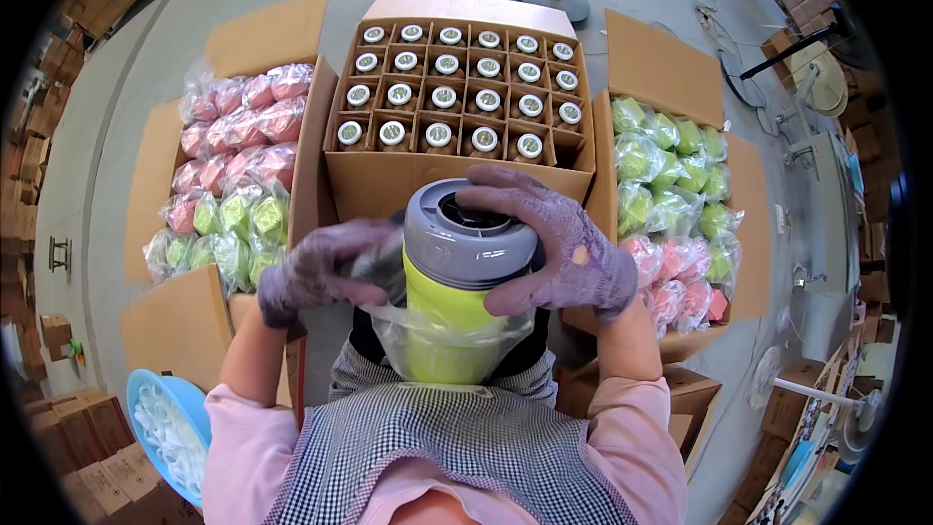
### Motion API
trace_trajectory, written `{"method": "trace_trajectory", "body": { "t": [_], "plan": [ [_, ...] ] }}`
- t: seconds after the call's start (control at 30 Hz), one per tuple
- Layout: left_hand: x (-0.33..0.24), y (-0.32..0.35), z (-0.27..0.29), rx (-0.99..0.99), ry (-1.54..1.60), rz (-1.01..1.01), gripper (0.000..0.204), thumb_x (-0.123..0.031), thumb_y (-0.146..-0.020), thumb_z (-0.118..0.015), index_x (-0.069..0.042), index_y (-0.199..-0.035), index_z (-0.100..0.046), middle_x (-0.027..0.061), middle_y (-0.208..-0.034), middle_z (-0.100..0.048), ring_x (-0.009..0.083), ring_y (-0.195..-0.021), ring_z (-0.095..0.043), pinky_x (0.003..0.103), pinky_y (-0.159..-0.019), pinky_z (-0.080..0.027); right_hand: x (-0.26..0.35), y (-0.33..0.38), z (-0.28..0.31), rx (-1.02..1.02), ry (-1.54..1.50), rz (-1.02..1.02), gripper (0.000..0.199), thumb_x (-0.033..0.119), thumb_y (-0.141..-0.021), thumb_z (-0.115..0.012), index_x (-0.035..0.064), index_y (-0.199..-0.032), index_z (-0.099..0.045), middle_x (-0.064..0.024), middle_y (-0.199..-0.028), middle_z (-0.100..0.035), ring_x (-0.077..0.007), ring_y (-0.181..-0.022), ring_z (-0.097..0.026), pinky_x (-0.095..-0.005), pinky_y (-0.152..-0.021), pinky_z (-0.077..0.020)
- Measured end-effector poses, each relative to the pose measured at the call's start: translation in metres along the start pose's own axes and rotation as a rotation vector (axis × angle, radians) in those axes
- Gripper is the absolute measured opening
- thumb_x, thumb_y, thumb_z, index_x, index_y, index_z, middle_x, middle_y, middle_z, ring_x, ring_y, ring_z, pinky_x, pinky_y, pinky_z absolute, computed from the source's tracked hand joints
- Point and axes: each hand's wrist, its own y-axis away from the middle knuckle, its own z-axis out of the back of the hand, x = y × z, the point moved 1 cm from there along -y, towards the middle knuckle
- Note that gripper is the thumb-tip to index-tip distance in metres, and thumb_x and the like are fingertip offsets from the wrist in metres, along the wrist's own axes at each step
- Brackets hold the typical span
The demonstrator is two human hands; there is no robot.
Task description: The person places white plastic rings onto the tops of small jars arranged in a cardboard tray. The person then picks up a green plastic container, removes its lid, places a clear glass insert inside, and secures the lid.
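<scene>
Right hand point(559, 248) clamped on grey-lidded green bottle point(457, 277), left hand point(316, 267) gripping its clear plastic bag point(428, 335)

A: What hems the hands in?
B: Three open boxes: the middle box point(457, 175) just ahead, packed with capped jars point(438, 134); the left box point(165, 175) and right box point(743, 224), heaped with bagged pieces.
A: Any room?
B: Only above them.
</scene>
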Motion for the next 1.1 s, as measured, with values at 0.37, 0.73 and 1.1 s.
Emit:
{"method": "trace_trajectory", "body": {
  "t": [0.37, 0.73, 1.1],
  "plan": [
    [-0.031, -0.004, 0.044, -0.598, 0.347, -0.186, 0.078, -0.043, -0.092, -0.065, 0.002, -0.149, -0.036, 0.0151, -0.143, -0.050, 0.0282, -0.132, -0.049, 0.043, -0.105, -0.045, -0.064, -0.054, 0.000, -0.182, 0.067, 0.279, 0.046, 0.021, -0.091, -0.057, 0.0002, -0.132, -0.055, -0.0207, -0.133, -0.059, -0.0328, -0.123, -0.057, -0.0405, -0.101, -0.0471],
    [0.000, -0.133, -0.005, -0.447, 0.792, -0.269, 0.055, -0.025, -0.098, -0.061, -0.001, -0.144, -0.042, 0.0104, -0.133, -0.056, 0.0213, -0.118, -0.059, 0.042, -0.102, -0.050, -0.047, -0.063, -0.015, -0.630, 0.773, 0.296, 0.050, 0.018, -0.087, -0.071, 0.0006, -0.131, -0.056, -0.0176, -0.113, -0.061, -0.0342, -0.101, -0.061, -0.0413, -0.086, -0.0526],
    [0.006, -0.144, -0.016, -0.725, -0.123, -0.306, 0.090, -0.015, -0.084, -0.076, 0.001, -0.154, -0.024, 0.0183, -0.140, -0.049, 0.0279, -0.118, -0.058, 0.039, -0.099, -0.049, -0.114, -0.083, -0.037, -0.531, -0.165, 0.076, 0.053, 0.004, -0.083, -0.063, 0.0005, -0.134, -0.048, -0.0210, -0.128, -0.057, -0.0356, -0.118, -0.057, -0.0402, -0.100, -0.0473]
  ]
}}
